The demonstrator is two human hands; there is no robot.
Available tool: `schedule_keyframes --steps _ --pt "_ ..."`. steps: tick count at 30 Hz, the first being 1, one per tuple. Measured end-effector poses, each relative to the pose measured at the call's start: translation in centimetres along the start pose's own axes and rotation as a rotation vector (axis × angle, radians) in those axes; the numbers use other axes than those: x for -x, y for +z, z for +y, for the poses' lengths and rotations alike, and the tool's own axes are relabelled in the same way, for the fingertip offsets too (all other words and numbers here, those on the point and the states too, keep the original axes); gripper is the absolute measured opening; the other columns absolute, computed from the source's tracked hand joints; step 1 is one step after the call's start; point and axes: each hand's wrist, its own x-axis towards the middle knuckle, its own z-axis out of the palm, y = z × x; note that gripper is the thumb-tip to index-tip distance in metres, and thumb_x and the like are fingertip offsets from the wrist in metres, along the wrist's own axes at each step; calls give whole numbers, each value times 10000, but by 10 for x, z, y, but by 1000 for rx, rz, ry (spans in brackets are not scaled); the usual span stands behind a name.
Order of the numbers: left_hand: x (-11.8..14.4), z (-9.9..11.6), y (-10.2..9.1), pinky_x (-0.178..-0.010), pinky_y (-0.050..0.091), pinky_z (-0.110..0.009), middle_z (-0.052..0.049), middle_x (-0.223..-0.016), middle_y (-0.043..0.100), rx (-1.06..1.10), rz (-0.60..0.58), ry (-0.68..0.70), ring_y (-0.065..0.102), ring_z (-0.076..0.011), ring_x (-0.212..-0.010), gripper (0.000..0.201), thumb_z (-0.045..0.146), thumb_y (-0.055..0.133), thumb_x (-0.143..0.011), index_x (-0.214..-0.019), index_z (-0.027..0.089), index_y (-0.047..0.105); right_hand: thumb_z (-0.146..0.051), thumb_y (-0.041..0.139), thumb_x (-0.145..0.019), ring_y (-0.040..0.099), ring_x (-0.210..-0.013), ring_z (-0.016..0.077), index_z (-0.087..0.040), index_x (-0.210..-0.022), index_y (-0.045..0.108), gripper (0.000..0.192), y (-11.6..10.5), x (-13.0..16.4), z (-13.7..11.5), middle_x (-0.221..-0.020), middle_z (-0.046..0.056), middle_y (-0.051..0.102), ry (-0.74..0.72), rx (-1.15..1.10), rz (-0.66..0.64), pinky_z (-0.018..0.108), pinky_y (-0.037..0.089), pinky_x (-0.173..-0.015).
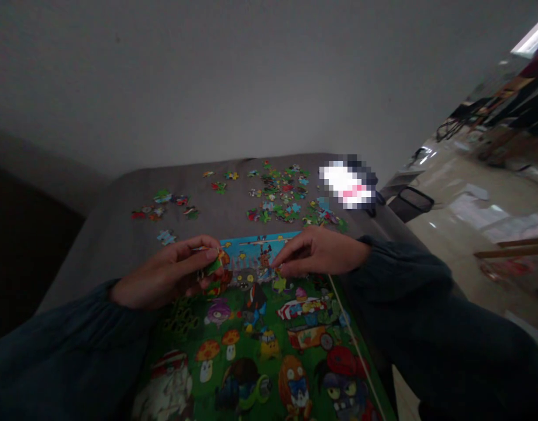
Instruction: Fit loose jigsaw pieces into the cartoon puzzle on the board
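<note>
Head view showed both of the person's hands over a large cartoon puzzle board point(260, 351) that lay at the near edge of a grey table point(120, 234). The left hand point(164, 278) was closed around a small cluster of puzzle pieces point(214, 266), pinched between thumb and fingers just above the board's far left part. The right hand point(317, 252) rested with its fingers curled down onto the board's far edge — fingertips touching the picture there, though whether they gripped a piece could not be told. Both wrists wore dark sleeves point(409, 275). Beyond the hands, loose pieces point(286, 196) lay scattered toward the table's far edge, with a smaller scatter point(164, 207) toward the far left corner. A black bin point(410, 203) stood on the floor off the table's right side.
</note>
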Motion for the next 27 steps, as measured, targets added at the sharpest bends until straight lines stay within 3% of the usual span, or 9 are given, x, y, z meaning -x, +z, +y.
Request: schedule_keyframes --steps 6,10,17,27 --pt "-1 -2 11 -465 411 -176 6 -733 625 -409 -72 59 521 -100 -558 371 545 646 -807 -890 190 581 -233 665 -847 683 -696 101 -102 -1015 711 218 3 3 2 -841 63 748 175 9 -314 179 517 -609" --pt "5 -3 24 -548 445 -211 19 -708 589 -564 -190 117 547 -122 -604 308 500 606 -846 -839 195 567 -248 663 -859 700 -731 104 -96 -1005 694 213 19 5 -1 -908 84 751 186 22 -494 190 540 -662" --pt "10 -9 34 -535 381 -214 22 -716 609 -753 -266 144 519 -135 -625 283 475 493 -917 -988 217 587 -245 665 -863 723 -830 134 -59 -1037 685 256 38 3 -11 -957 118 752 97 85 -532 167 536 -684" --pt "13 -7 31 -529 390 -216 13 -738 624 -725 -223 216 559 -138 -636 298 451 491 -930 -1096 227 595 -218 652 -873 718 -814 110 -70 -1062 689 243 43 2 -9 -962 100 755 41 80 -512 148 525 -668"
